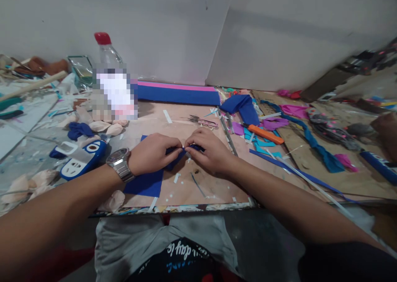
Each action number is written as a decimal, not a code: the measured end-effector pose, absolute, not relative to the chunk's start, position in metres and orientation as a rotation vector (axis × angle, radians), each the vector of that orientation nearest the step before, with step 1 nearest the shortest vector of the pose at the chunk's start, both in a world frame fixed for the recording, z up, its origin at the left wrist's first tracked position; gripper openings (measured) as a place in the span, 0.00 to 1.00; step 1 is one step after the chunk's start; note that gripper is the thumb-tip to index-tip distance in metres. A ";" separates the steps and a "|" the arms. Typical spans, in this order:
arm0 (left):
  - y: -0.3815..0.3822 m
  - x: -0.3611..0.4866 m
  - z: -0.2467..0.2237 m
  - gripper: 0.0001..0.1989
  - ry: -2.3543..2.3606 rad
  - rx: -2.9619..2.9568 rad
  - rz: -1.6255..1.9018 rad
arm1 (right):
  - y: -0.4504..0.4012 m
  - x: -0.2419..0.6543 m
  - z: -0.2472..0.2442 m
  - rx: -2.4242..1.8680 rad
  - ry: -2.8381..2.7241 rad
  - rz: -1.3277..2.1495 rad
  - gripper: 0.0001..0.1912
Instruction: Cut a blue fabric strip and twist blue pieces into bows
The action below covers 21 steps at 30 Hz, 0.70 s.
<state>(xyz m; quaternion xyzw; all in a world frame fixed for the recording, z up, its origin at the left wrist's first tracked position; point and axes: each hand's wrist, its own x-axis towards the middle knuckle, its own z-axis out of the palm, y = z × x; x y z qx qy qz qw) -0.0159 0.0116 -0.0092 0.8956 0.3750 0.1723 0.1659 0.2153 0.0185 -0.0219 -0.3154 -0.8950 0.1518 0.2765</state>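
Note:
My left hand (156,153), with a metal watch (120,163) on the wrist, pinches a small folded piece of dark blue fabric (174,161). Close against it, my right hand (213,153) pinches the same piece, fingertips of both hands nearly meeting. Part of the piece is hidden behind the fingers. Under and beside my left hand lies a larger flat sheet of blue fabric (145,185). Just beyond my right hand are pink thread snips (203,121), blades pointing left. Small white strips (167,116) lie scattered on the work board (214,187).
Left stand a red-capped bottle (105,52) and a blue-and-white power strip (83,160), among pale petal-like pieces (114,200). A long blue and pink fabric roll (180,95) lies along the wall. Right are an orange utility knife (265,134), fabric scraps (293,110) and a blue strip (297,172).

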 end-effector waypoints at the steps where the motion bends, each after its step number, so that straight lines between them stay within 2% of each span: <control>1: 0.012 -0.016 -0.010 0.15 1.076 2.543 0.483 | 0.018 0.216 -0.021 -0.847 -2.409 0.401 0.05; 10: 0.011 -0.017 -0.007 0.13 1.043 2.434 0.457 | 0.017 0.214 -0.021 -0.882 -2.435 0.362 0.04; 21: 0.013 -0.017 -0.009 0.15 1.087 2.414 0.415 | 0.018 0.221 -0.013 -0.917 -2.502 0.337 0.07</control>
